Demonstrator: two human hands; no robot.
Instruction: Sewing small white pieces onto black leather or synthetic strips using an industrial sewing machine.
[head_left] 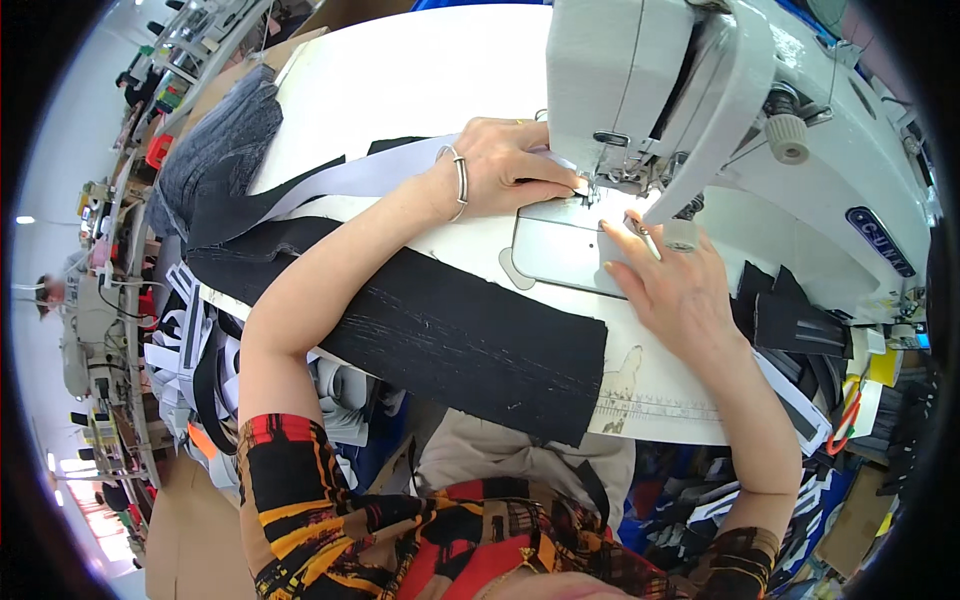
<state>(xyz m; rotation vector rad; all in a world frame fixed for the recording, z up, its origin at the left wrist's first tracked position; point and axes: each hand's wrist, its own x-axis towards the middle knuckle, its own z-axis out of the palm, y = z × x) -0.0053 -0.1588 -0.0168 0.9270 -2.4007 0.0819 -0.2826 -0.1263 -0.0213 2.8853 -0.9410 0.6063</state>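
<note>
My left hand (505,165) is beside the needle area of a white sewing machine (640,90), with thumb and index finger pinched together at the presser foot (590,190). From under this hand a pale lining strip (370,178) trails left along black fabric; the fingers hide its end. My right hand (680,285) rests right of the metal needle plate (560,245), thumb and index finger apart. A slim silvery tool (645,238) lies between its fingers, its kind unclear. A wide black fabric panel (470,335) lies under my left forearm, over the table's front edge.
Bunched grey-black denim (225,130) lies at the far left of the white table (420,60). Black pieces (800,320) sit at the right beside orange-handled scissors (848,420). Fabric scraps (340,400) pile below the table's left edge. Other machines stand along the left.
</note>
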